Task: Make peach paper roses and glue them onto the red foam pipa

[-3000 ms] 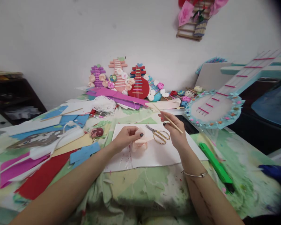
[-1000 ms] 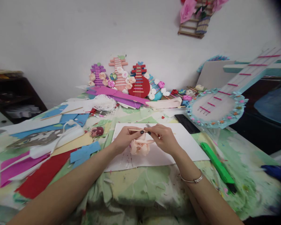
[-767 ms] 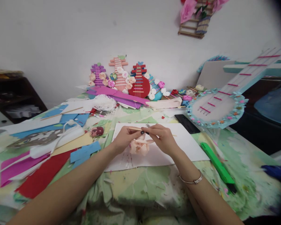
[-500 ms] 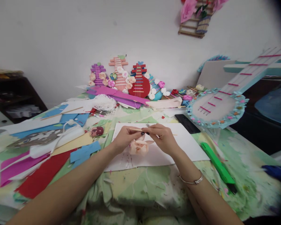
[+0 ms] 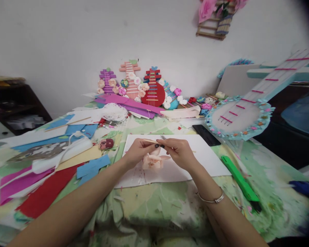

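Note:
Above a white sheet [image 5: 195, 166], my left hand [image 5: 139, 151] and my right hand [image 5: 179, 151] meet with fingertips together. Both hands pinch a thin, pale stick [image 5: 149, 141], which lies nearly level between them. Just below the fingertips is a peach paper flower [image 5: 153, 162] with loose petals. Whether the flower hangs from the fingers or rests on the sheet, I cannot tell. A small grey metal tip shows behind my right fingers; the rest of it is hidden.
A green cutter [image 5: 240, 180] and a black phone [image 5: 206, 135] lie at the right. Coloured paper, a red strip [image 5: 50, 190] and white string [image 5: 115, 114] are at the left. Decorated paper instruments [image 5: 153, 91] stand behind; a large one [image 5: 238, 118] leans at the right.
My right fingers have shifted slightly left and their tips have closed in on my left ones. The flower has barely moved.

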### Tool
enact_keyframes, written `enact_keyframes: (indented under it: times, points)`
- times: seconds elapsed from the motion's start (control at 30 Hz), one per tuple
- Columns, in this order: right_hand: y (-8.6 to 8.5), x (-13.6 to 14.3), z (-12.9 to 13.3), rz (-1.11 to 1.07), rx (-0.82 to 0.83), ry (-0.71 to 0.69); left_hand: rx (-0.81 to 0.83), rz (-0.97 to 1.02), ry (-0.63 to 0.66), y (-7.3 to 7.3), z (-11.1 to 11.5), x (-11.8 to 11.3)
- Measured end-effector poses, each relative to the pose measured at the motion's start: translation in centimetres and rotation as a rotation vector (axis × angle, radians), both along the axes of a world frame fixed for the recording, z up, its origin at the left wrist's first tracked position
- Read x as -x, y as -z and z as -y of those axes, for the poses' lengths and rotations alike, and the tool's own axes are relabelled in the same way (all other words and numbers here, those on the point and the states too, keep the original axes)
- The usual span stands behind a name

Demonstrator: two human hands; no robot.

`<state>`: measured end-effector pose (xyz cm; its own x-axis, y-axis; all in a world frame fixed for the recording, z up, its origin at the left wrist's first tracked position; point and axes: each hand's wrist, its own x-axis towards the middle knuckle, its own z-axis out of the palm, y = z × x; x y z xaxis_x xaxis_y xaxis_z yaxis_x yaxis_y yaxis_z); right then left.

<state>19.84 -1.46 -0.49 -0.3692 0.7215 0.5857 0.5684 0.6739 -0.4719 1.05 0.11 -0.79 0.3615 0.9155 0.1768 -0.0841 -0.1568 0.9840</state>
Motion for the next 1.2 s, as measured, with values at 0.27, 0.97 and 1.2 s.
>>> enact_keyframes:
  times: [0.27,0.97,1.2]
  points:
    - [-0.40,0.07,0.07,-0.053,-0.031,0.006,0.050,-0.046,-0.057,-0.13,-0.18,0.22]
    - [-0.10,0.13,-0.16,-0.016,0.025,-0.040,0.052,0.001,-0.098,-0.43,0.10,0.09]
    - [-0.18,0.14,-0.21,-0.143,0.030,-0.120,0.012,0.036,-0.129,-0.62,0.16,0.10]
